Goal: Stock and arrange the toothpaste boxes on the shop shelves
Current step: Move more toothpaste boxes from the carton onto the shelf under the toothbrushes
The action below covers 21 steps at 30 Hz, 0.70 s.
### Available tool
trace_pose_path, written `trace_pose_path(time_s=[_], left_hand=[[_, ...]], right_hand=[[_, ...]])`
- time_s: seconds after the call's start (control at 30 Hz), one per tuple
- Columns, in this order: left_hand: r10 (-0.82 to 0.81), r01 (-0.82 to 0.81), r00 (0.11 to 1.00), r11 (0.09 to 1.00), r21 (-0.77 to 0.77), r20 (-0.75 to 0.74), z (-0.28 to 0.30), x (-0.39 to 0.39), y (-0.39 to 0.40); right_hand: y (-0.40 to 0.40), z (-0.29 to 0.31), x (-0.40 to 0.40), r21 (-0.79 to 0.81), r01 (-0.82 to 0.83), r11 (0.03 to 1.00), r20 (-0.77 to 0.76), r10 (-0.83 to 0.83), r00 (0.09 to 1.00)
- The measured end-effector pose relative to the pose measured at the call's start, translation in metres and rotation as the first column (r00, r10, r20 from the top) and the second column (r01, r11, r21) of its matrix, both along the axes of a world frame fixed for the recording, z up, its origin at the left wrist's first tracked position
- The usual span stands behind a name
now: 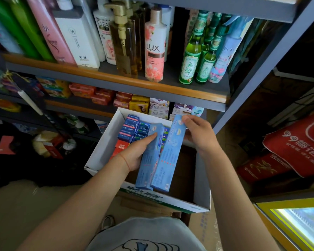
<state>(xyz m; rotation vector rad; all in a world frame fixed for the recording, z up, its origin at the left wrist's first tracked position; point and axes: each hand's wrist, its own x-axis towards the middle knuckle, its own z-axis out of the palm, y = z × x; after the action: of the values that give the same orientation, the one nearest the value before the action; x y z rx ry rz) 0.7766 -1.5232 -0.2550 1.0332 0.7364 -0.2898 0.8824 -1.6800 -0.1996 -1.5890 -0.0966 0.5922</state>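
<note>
Both hands work over an open white carton (105, 147) that sits in front of the shelves. The left hand (134, 153) holds one long light-blue toothpaste box (150, 160), thumb along its near side and fingers laid on its face. The right hand (198, 133) pinches the top end of a second light-blue box (169, 156), which leans against the first. Neither box is on a shelf yet; both hang over the carton, above the packed rows of small blue boxes (129, 129) and red boxes (121, 144)

The risks, as I judge them: the right hand's grip is only at the box's tip, so the long box may swing or slip and drop into the carton, denting a corner. The two boxes touch, so lifting one may drag the other askew. The shelf (152, 86) above is crowded with tall bottles such as the pink bottle (155, 46), and a careless upward swing could knock one over
</note>
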Motion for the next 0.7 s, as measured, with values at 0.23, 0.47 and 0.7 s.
trace_pose_path(time_s=[0.23,0.47,0.7], left_hand=[[-0.032,0.041,0.996,0.994,-0.101,0.086,0.014,-0.012,-0.001],[0.239,-0.195,0.964,0.935,-0.295,0.12,0.026,-0.032,0.028],[0.245,-0.212,0.959,0.954,-0.211,0.145,0.042,-0.07,0.077]], right_hand=[[0.032,-0.016,-0.009,0.077,-0.096,0.992,-0.089,0.103,0.991],[0.058,-0.02,-0.013,0.312,0.151,0.938,-0.469,0.014,0.883],[0.109,-0.016,-0.045,0.204,0.145,0.968,-0.431,-0.044,0.902]])
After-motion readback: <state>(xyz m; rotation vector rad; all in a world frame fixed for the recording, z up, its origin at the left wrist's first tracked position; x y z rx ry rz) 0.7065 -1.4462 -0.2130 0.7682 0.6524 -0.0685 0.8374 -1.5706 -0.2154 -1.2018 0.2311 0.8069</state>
